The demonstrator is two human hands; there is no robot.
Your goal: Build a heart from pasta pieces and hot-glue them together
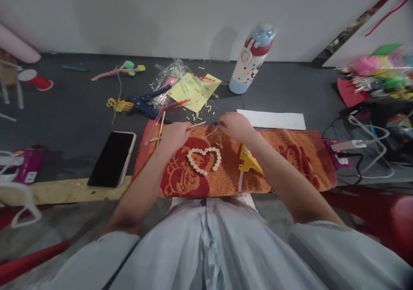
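Observation:
A heart outline of small pale pieces (193,164) lies on the orange and red towel (222,182), with a gap at its lower right. Beyond the heart, my left hand (177,136) is closed round a thin pale stick (197,124) that points to the right. My right hand (235,125) has its fingers pressed together at the towel's far edge, near a thin pale strand; what they hold is too small to make out. Under my right forearm sits a yellow glue gun (249,161). Short cut pieces (206,109) are scattered past both hands.
Blue-handled pliers (145,103) and yellow paper (190,93) lie beyond my left hand. A bottle (251,62) stands at the back, a white strip (274,120) in front of it. A phone (112,158) lies at left. Cables (374,141) and a power strip (337,154) are at right.

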